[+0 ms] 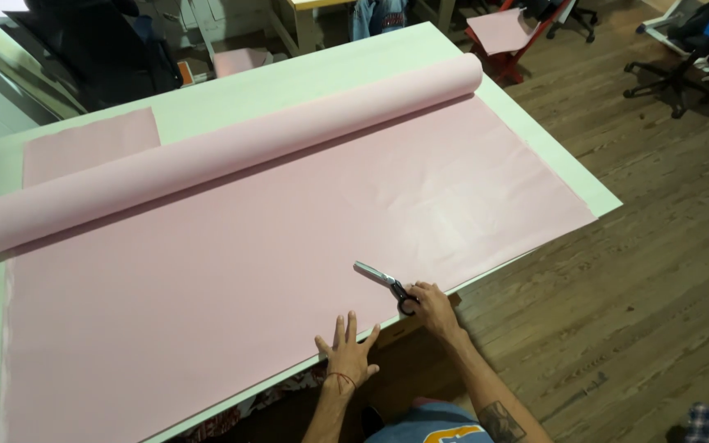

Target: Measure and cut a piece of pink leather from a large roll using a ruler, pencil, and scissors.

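A long roll of pink fabric [223,156] lies across a white table [305,78], and a wide sheet of it [231,279] is spread flat toward me. My left hand [348,353] rests palm down with fingers spread on the sheet's near edge. Just right of it, my right hand [434,308] grips black-handled scissors [386,283] at the table's near edge. Their silver blades lie on the fabric, pointing up and left into the sheet.
A separate pink piece [92,143] lies flat beyond the roll at the back left. A wooden floor [642,271] lies right of the table, with office chairs [683,70] and a red stand holding pink fabric [506,37] at the back.
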